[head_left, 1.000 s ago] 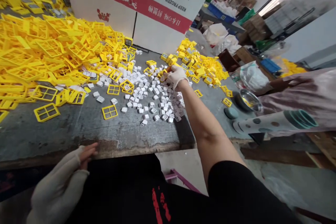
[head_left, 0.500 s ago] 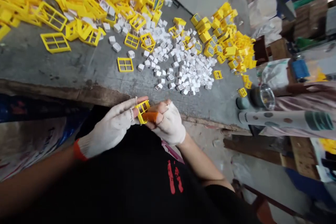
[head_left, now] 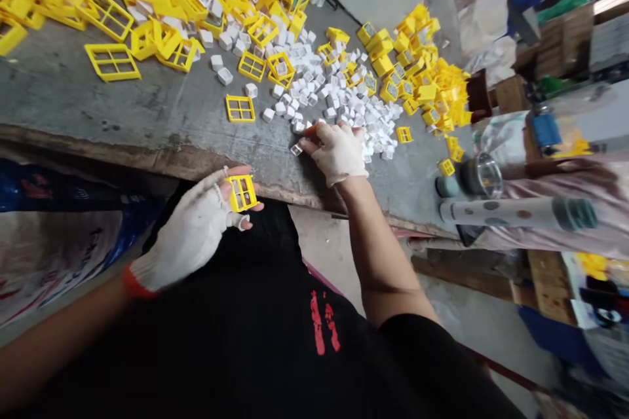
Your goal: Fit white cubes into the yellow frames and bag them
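Left hand (head_left: 196,219) holds yellow frame (head_left: 242,193) just off bench (head_left: 187,105); probably light, stiff, best gripped by rim. Right hand (head_left: 339,152) at white pieces (head_left: 361,108) on bench, grip unclear.

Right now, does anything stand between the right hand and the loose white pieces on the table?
Nothing visible does: the right hand is down at the near side of the white pieces, some right beside it. The left hand, holding a yellow frame, is off to the side.
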A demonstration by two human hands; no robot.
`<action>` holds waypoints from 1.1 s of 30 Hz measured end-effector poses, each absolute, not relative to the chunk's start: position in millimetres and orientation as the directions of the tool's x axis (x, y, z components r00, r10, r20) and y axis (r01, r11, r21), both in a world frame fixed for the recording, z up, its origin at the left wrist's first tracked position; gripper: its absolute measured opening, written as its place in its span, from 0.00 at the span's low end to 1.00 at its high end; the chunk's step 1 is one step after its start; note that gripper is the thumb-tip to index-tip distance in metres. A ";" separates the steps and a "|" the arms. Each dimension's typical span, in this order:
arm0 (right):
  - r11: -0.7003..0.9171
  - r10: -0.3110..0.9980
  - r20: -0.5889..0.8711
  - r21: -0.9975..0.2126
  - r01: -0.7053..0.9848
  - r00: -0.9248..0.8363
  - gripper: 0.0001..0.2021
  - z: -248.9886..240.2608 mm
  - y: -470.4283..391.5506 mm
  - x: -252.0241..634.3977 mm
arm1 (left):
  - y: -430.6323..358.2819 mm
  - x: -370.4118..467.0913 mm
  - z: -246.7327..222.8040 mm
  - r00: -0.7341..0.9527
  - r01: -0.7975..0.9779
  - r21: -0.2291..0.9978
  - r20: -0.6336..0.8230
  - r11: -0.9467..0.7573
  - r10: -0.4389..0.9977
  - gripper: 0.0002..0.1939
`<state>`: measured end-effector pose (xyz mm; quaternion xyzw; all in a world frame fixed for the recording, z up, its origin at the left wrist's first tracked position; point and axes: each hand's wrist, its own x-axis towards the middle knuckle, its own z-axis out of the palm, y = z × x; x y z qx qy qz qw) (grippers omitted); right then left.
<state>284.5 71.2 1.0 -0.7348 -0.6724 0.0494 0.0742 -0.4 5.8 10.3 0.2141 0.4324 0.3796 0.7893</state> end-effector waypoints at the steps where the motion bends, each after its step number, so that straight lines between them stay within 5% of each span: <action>1: -0.090 0.996 0.003 -0.191 0.977 0.092 0.06 2.5 73.4 282.6 | 5.9 0.2 10.8 0.335 -0.412 0.669 -0.520 0.619 0.786 0.16; 7: -0.038 0.999 0.005 -0.527 0.849 0.048 0.04 10.9 61.4 298.3 | 7.1 6.9 8.9 0.358 -0.388 0.676 -0.516 0.626 0.779 0.15; 11: 0.119 0.979 0.182 -0.870 0.478 0.087 0.15 6.8 19.9 293.1 | 7.6 18.5 11.1 0.418 -0.387 0.650 -0.509 0.654 0.753 0.13; 15: 0.129 0.975 0.157 -0.976 0.177 0.154 0.23 -3.1 -24.4 273.1 | 6.9 37.7 20.0 0.499 -0.362 0.603 -0.518 0.711 0.694 0.09; 18: 0.115 0.969 0.150 -0.978 0.173 0.199 0.23 -9.1 -46.7 265.2 | 4.0 49.8 22.6 0.551 -0.322 0.598 -0.512 0.734 0.659 0.09; 21: 0.147 0.952 0.226 -0.929 0.341 0.206 0.18 -9.5 -62.5 264.7 | 0.0 55.9 20.4 0.580 -0.313 0.587 -0.505 0.747 0.640 0.08; 26: 0.302 0.900 0.433 -0.697 0.651 0.047 0.06 1.0 -74.0 266.3 | -3.5 60.7 18.0 0.592 -0.313 0.584 -0.497 0.749 0.635 0.07; 33: 0.498 0.794 0.571 -0.417 0.760 -0.208 0.10 6.4 -63.7 275.8 | 0.7 55.5 17.7 0.616 -0.218 0.593 -0.532 0.775 0.581 0.10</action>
